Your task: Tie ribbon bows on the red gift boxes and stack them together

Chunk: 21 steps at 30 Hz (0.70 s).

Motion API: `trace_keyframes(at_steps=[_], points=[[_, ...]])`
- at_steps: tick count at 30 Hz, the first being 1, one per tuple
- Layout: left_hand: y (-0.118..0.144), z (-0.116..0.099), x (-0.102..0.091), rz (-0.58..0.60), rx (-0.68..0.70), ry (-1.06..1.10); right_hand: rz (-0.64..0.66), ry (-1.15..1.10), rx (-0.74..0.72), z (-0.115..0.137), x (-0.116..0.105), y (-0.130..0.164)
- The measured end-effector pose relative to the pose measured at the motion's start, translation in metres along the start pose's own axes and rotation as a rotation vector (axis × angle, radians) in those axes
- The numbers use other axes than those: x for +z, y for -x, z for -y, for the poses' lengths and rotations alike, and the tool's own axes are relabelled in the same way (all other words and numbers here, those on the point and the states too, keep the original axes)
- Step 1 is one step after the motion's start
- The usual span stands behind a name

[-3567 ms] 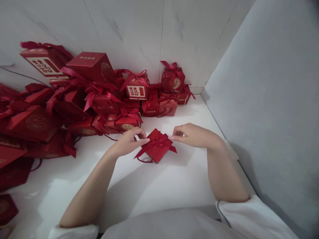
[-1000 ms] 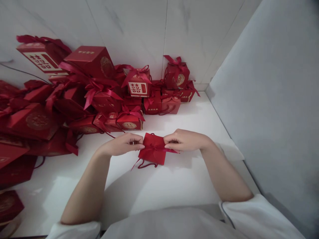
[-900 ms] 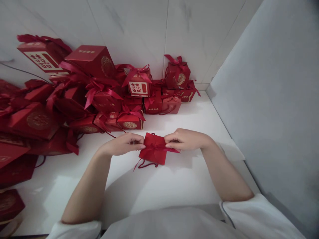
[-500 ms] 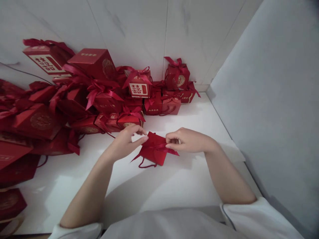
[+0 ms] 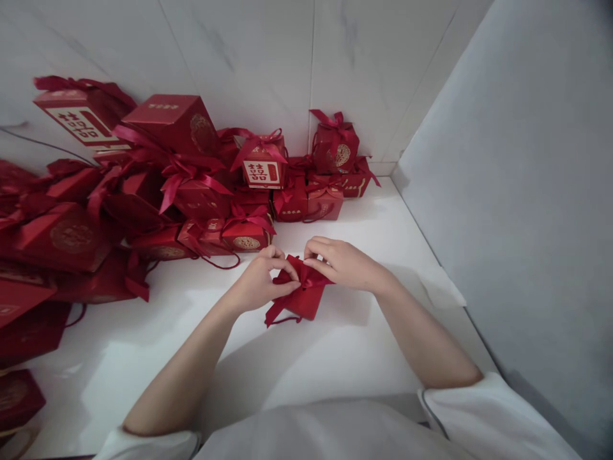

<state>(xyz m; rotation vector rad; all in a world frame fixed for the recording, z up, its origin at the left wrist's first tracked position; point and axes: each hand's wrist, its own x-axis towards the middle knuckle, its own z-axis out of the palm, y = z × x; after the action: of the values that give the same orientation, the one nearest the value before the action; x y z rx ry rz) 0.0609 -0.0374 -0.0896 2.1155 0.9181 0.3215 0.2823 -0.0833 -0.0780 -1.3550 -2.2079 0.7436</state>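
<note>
Small red gift box (image 5: 306, 299) sat mid-table, toward right edge, directly between hands. Left hand (image 5: 261, 281) and right hand (image 5: 338, 263) both pinched its ribbon (image 5: 306, 276) on top, equally near.

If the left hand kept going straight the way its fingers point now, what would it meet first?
The left hand points right across the small red box, so it would likely meet the right hand first, since their fingertips nearly touch over the ribbon. Depth is hard to judge.
</note>
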Motion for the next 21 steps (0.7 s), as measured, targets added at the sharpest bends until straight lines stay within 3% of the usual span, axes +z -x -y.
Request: trace_keyframes(at_steps=[5,9,14,18,21], points=[[0.001,-0.003,0.004,-0.026,-0.010,-0.035,-0.022,0.159,0.015,-0.001,0.012,-0.007],[0.003,-0.005,0.004,-0.017,0.002,-0.045,-0.022,0.145,0.084,0.001,0.016,-0.008],[0.000,0.003,0.013,-0.117,-0.048,0.195,-0.025,0.050,0.080,0.001,0.008,-0.001],[-0.001,0.006,0.014,0.037,-0.172,0.415,-0.095,0.049,0.085,0.014,-0.012,0.012],[0.000,0.005,0.009,0.130,-0.223,0.424,-0.008,0.078,-0.025,0.037,-0.014,0.021]])
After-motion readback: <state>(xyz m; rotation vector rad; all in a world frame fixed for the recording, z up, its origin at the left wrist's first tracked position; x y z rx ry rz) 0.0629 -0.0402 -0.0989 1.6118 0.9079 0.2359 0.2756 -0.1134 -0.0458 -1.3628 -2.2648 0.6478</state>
